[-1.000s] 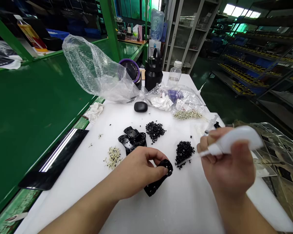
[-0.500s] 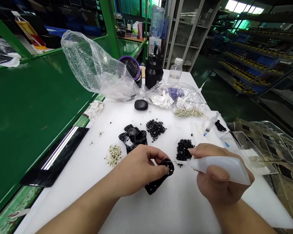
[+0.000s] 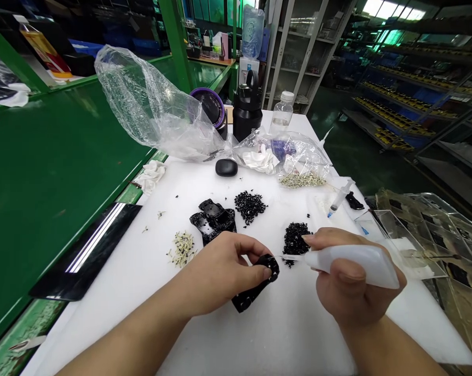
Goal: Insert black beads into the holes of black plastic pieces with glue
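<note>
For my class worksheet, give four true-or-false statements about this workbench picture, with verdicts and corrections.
1. The left hand holds a small glossy black part. True.
2. The right hand grips the blue-tipped clear plastic syringe. False: it grips a translucent white squeeze bottle; the syringe lies beyond the hand.
3. The tall black bottle with a loop handle stands upright. True.
4. The loose pile of pale, dark-flecked pieces lies right of both hands. False: it lies left of both.
</note>
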Demonstrator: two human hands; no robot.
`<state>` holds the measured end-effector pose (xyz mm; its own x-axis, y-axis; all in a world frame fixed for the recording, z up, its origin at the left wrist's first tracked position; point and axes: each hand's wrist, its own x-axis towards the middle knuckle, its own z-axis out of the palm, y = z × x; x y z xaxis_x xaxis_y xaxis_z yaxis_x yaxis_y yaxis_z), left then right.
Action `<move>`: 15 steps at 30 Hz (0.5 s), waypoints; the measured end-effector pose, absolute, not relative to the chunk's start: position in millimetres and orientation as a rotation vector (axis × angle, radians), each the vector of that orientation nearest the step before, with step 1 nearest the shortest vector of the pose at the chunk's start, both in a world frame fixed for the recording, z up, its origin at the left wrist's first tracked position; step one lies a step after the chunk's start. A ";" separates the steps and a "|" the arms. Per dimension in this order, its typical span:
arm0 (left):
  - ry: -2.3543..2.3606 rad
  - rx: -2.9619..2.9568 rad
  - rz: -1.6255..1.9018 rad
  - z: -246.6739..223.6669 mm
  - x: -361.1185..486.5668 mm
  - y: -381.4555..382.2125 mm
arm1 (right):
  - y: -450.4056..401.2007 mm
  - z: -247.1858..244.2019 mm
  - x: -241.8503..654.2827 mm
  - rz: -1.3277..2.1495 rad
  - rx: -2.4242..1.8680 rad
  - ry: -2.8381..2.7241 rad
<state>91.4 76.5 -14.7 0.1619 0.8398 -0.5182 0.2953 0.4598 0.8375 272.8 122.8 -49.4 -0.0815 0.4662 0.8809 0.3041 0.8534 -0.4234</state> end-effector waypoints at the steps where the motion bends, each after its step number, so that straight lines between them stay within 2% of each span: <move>1: 1.407 1.084 0.526 -14.8 91.5 76.4 | 122.6 -49.1 272.4 0.151 -0.603 -1.682; 15: 1.384 1.080 0.516 -14.2 90.8 77.2 | 123.8 -50.0 269.8 0.212 -0.604 -1.610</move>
<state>90.8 77.2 -14.2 0.1815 0.8333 -0.5221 0.2888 0.4624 0.8383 269.8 123.8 -50.0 -0.0200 0.4968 0.8676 0.2550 0.8416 -0.4760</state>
